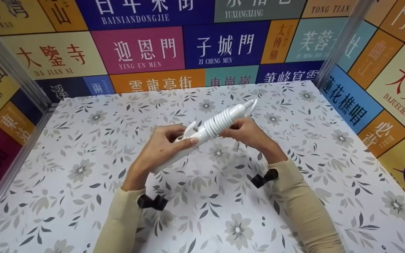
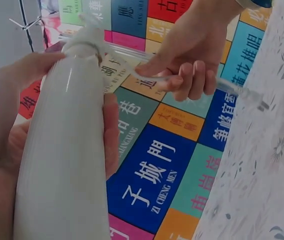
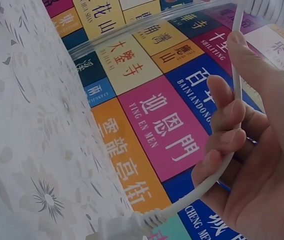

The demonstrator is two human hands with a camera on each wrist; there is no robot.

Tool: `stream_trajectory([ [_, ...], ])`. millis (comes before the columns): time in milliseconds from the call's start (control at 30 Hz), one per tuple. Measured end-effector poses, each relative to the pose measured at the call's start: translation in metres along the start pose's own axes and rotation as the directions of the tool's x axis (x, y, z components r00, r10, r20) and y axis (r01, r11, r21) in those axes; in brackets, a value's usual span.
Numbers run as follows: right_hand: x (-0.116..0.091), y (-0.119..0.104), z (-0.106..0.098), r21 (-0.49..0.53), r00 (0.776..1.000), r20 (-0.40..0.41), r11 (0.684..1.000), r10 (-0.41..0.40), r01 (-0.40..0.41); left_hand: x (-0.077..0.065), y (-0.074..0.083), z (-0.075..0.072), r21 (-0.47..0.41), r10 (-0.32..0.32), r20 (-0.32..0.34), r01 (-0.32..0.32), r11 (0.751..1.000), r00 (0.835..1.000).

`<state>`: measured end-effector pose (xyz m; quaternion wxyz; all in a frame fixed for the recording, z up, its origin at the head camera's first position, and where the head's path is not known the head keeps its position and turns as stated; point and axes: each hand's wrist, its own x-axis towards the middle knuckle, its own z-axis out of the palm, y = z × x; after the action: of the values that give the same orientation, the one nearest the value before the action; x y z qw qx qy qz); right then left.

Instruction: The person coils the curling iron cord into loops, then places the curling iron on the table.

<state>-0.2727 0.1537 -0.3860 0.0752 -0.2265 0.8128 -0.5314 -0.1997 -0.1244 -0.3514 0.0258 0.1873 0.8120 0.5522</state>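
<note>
A long white curling iron (image 1: pixel 173 159) is held above the table, tilted with its corded end up and away to the right. My left hand (image 1: pixel 162 144) grips it around the body, thumb along the top, beside a raised white lever (image 1: pixel 190 129). Several turns of white cord (image 1: pixel 218 123) are wound around the part beyond the thumb. The right hand (image 1: pixel 251 134) holds the cord's loose end beside the coils. In the right wrist view, the cord runs between thumb and curled fingers (image 3: pixel 224 141). From there it leads down to the plug (image 3: pixel 124 226), which hangs free.
A floral-patterned cloth (image 1: pixel 79 203) covers the table. Upright panels (image 1: pixel 139 47) with coloured signs stand along the back and both sides, joined at clear corner edges (image 1: pixel 339 42). Small black mounts (image 1: pixel 152 202) sit at both wrists.
</note>
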Motion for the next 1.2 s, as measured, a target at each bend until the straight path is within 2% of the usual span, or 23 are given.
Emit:
stream_trajectory([
  [67,0.000,0.001,-0.001,0.008,0.999,-0.004,0.999,-0.047,0.047,-0.001,0.001,-0.001,0.033,0.026,0.038,-0.027,0.999,0.999],
  [167,0.001,0.005,-0.002,0.028,0.981,0.026,0.981,-0.192,0.191,-0.003,0.002,-0.002,0.100,0.069,0.094,-0.079,0.992,0.993],
  [233,0.000,0.005,-0.002,0.097,0.977,0.051,0.975,-0.205,0.200,-0.004,0.001,-0.002,0.143,0.089,0.140,-0.109,0.984,0.986],
  [300,0.000,0.003,-0.001,0.142,0.983,0.079,0.978,-0.166,0.153,-0.004,-0.001,-0.002,0.192,0.100,0.181,-0.135,0.972,0.978],
  [400,-0.003,-0.002,0.000,0.142,0.997,0.078,0.990,-0.026,0.014,-0.003,-0.003,-0.002,0.245,0.120,0.235,-0.178,0.953,0.964],
  [533,-0.004,-0.004,0.001,0.049,0.996,0.070,0.997,0.063,-0.067,-0.002,-0.007,-0.001,0.287,0.130,0.273,-0.210,0.935,0.953],
  [633,-0.002,-0.002,0.001,-0.003,0.994,0.086,0.998,0.064,-0.064,-0.001,-0.010,0.000,0.337,0.098,0.277,-0.193,0.922,0.956],
  [733,-0.001,0.000,0.001,-0.061,0.993,0.116,0.998,0.035,-0.028,0.000,-0.012,0.003,0.400,0.043,0.282,-0.158,0.903,0.958],
  [867,0.000,-0.001,0.001,-0.107,0.983,0.183,0.994,0.011,0.008,0.000,-0.011,0.007,0.485,-0.018,0.281,-0.126,0.866,0.960],
  [1000,-0.003,-0.005,0.002,-0.139,0.969,0.247,0.990,0.010,0.025,0.001,-0.011,0.010,0.557,-0.049,0.276,-0.118,0.822,0.960],
  [1133,-0.007,-0.013,0.003,-0.190,0.964,0.265,0.981,0.012,0.040,0.002,-0.014,0.013,0.602,-0.079,0.234,-0.080,0.794,0.969],
  [1200,-0.009,-0.017,0.003,-0.207,0.965,0.260,0.977,0.010,0.046,0.003,-0.015,0.013,0.611,-0.087,0.197,-0.053,0.790,0.977],
])
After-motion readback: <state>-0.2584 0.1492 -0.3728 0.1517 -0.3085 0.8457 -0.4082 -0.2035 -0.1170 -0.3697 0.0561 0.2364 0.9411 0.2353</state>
